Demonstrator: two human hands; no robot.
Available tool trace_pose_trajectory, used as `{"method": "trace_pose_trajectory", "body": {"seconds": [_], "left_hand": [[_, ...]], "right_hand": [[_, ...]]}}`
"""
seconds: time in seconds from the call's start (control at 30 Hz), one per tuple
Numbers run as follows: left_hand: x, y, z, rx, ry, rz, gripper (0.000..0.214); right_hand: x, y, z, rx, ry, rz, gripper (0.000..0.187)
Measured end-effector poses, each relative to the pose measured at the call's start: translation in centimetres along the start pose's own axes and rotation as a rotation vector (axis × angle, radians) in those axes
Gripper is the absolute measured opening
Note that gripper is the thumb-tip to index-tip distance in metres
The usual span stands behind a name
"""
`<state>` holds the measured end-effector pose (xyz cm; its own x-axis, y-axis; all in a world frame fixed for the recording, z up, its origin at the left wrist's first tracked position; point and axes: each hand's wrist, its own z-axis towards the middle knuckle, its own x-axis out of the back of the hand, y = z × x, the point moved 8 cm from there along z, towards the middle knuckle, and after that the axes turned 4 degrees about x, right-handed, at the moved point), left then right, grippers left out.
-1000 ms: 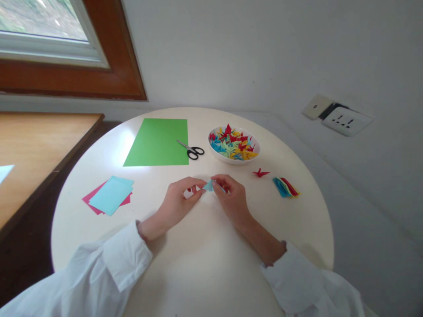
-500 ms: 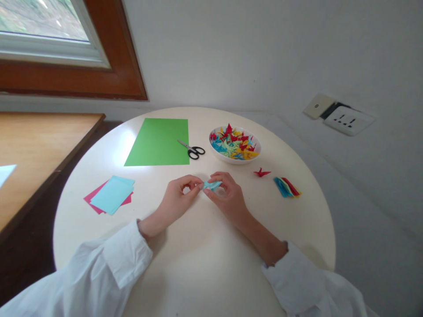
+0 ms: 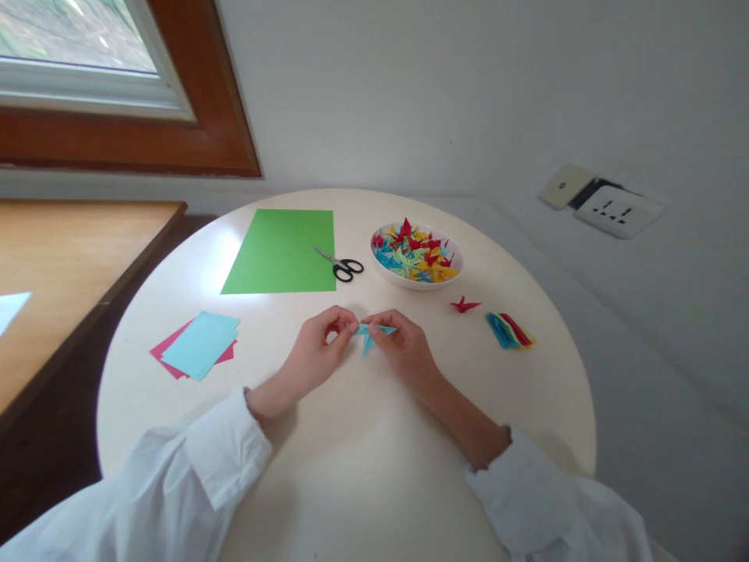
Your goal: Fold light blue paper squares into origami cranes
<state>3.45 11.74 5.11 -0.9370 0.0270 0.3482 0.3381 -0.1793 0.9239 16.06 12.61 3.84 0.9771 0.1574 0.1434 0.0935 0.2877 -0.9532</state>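
Between my two hands is a small light-blue folded paper [image 3: 367, 341], its pointed flap hanging down toward me. My left hand [image 3: 321, 341] pinches its left end between thumb and forefinger. From the other side, my right hand [image 3: 402, 341] is closed on the paper's right part, covering some of the folds. To the right of my hands lies a red paper crane [image 3: 464, 305]. Beyond them a white bowl [image 3: 409, 283] holds many paper cranes in red, yellow, blue and pale green.
Black-handled scissors [image 3: 344, 268] lie partly over a green sheet [image 3: 281, 254]. Light-blue paper squares [image 3: 202, 345] rest on pink ones at the left. A fan of folded coloured papers [image 3: 510, 331] sits near the right edge of the round white table [image 3: 363, 484].
The blue paper has turned in my fingers, and a pointed flap now shows below it. My right fingers have shifted slightly along it. Both hands stay in nearly the same place.
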Motion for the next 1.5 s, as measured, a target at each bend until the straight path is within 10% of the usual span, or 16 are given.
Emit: {"method": "trace_pose_trajectory", "body": {"seconds": [0.93, 1.5], "left_hand": [[-0.3, -1.1, 0.1, 0.173, -0.004, -0.236, 0.009], [-0.1, -0.4, 0.0, 0.097, 0.018, -0.206, 0.013]], "right_hand": [[0.5, -4.1, -0.8, 0.408, 0.098, -0.369, 0.008], [1.0, -4.1, -0.9, 0.365, 0.172, -0.422, 0.008]]}}
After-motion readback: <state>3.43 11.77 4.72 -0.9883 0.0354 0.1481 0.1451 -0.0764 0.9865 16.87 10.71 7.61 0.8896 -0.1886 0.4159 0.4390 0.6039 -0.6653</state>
